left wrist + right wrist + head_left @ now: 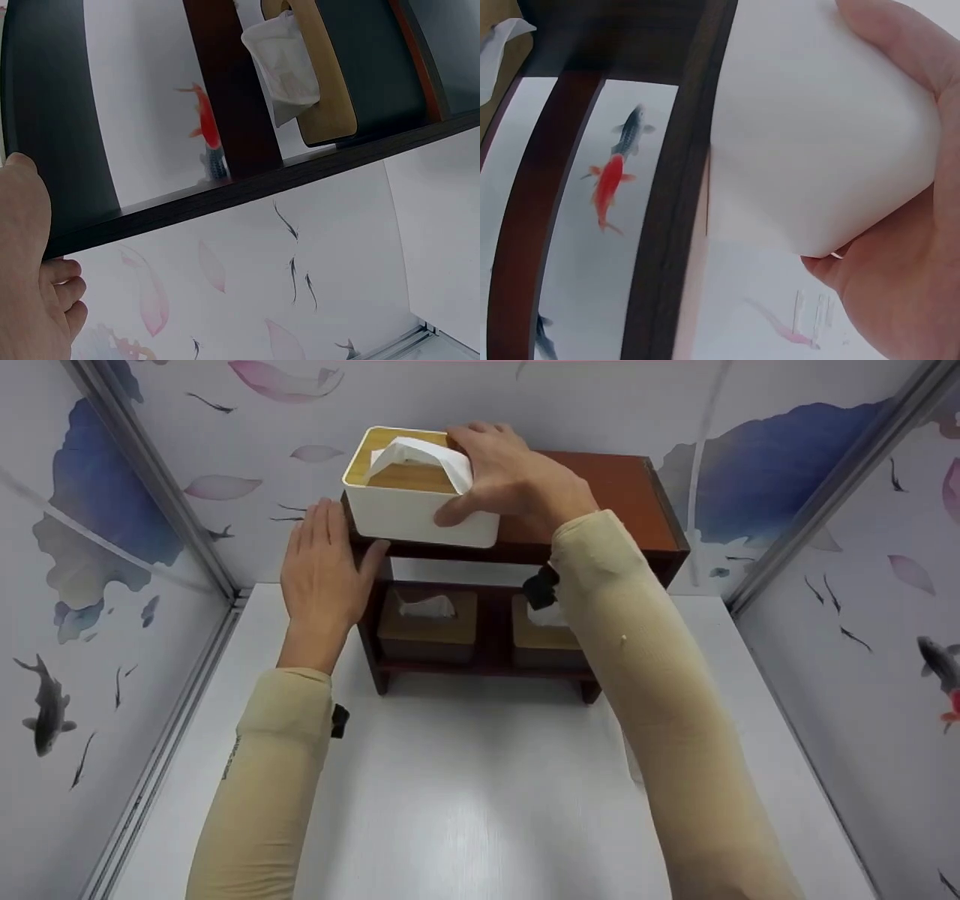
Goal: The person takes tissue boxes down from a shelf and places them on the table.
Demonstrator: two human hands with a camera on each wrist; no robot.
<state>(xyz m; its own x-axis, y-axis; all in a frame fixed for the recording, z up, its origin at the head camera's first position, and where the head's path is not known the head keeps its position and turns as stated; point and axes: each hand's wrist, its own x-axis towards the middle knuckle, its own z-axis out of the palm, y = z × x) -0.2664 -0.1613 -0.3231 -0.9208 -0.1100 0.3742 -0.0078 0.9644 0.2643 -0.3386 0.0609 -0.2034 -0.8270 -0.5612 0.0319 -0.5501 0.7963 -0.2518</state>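
A white tissue box (420,514) with a wood-coloured top and a tissue (420,451) sticking out stands at the left end of the top of a dark brown wooden shelf (615,495). My right hand (517,480) grips the box at its right end, thumb on the near side and fingers at the far side. In the right wrist view its white wall (817,127) fills the grasp. My left hand (326,570) rests against the left end of the shelf top, fingers straight and thumb at the front edge. In the left wrist view the left hand (37,277) touches the shelf's corner.
On the lower tier are two more tissue boxes, one at left (427,634) and one at right (546,649), partly behind my right sleeve. The shelf stands on a white surface (465,780) between side panels printed with fish and petals (67,675).
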